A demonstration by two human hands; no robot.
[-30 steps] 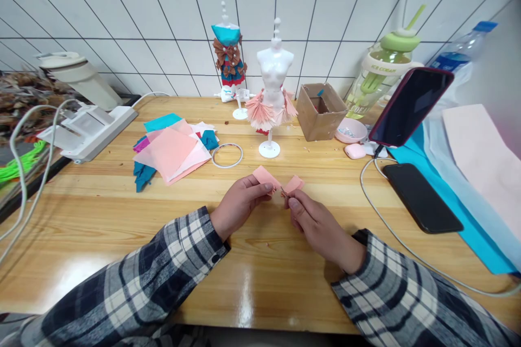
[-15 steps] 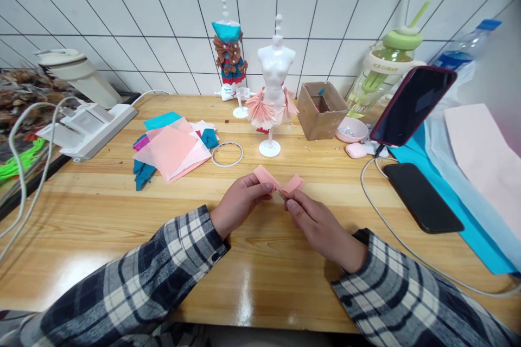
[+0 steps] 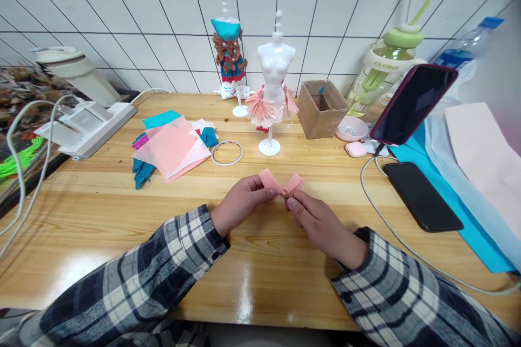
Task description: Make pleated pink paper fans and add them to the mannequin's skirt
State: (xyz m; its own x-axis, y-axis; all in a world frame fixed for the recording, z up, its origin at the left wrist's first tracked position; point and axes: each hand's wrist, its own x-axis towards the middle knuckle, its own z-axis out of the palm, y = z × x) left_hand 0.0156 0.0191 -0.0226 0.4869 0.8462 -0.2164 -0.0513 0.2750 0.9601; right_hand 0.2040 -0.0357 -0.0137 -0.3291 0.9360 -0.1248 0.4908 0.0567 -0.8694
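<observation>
My left hand (image 3: 242,203) is closed in a pinch on a folded strip of pink crepe paper (image 3: 269,180), held just above the table. My right hand (image 3: 319,222) pinches close beside it, thumb against fingers, where the strip narrows; a second pink flap (image 3: 293,181) stands up above these fingers. Between the two hands the paper forms a V. Something small and dark shows at the right fingertips, too small to make out. Beyond the hands stands a white miniature mannequin (image 3: 275,59) wearing a pleated pink paper skirt (image 3: 260,109).
Stacked coloured paper sheets (image 3: 173,149) and a white ring (image 3: 227,162) lie left. A dressed mannequin (image 3: 229,51), cardboard box (image 3: 321,119) and pink dish (image 3: 352,128) are at the back. Phone (image 3: 423,195), cable and blue paper (image 3: 484,252) lie right; a power strip (image 3: 97,133) is left.
My left hand has shifted slightly right, bringing its pink paper closer to my right fingertips. The thin metallic piece seen between the hands before is now mostly hidden.
</observation>
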